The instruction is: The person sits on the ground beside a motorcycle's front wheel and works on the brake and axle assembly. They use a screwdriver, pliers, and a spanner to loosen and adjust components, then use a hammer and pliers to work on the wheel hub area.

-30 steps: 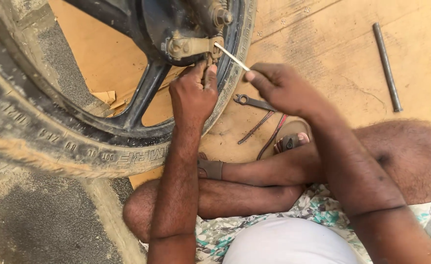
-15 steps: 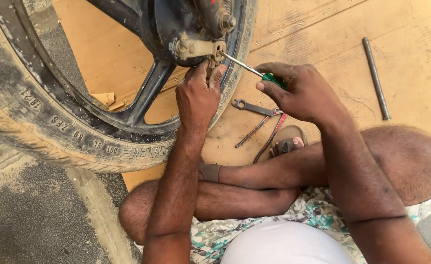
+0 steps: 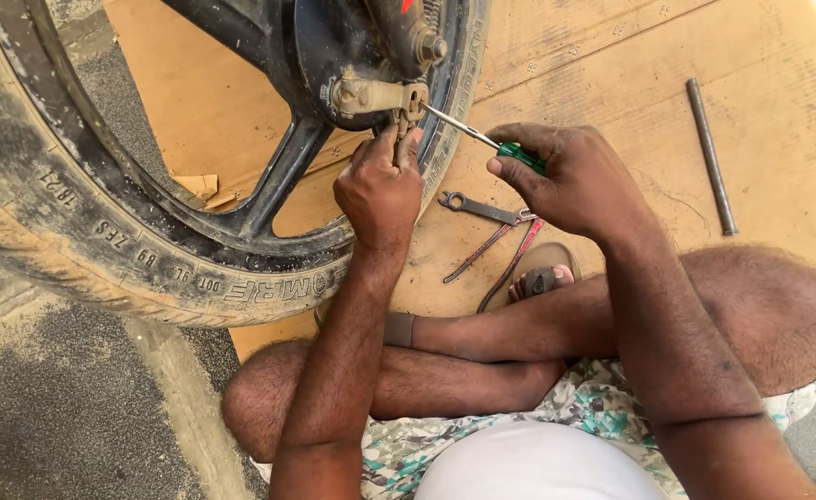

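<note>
- Your right hand (image 3: 584,185) is closing its fingers (image 3: 512,170) tight around the green handle of a screwdriver (image 3: 482,136), with the thumb pressing along the grip.
- The metal shaft is running toward ten o'clock from that hand, and its tip is reaching the small fitting on the brake arm (image 3: 376,95) at the wheel hub.
- Your left hand (image 3: 378,190) is pinching its fingertips together on the lower end of that same fitting, at about twelve o'clock from the knuckles; what exactly sits between them is hidden.
- The brake arm is staying mounted on the hub of the motorcycle wheel (image 3: 149,231), so by my reading the work on this fitting is in mid-course: the tool is engaged, nothing is lying loose beside it, and the part is not yet off.
- At six o'clock from your right hand, a spanner (image 3: 475,206) and red-handled pliers (image 3: 496,255) are lying untouched on the cardboard sheet (image 3: 612,74).
- Well away at three o'clock, a long metal rod (image 3: 710,153) is resting on the same cardboard.
- Your crossed legs and a sandal (image 3: 539,278) are sitting just below the tools.
</note>
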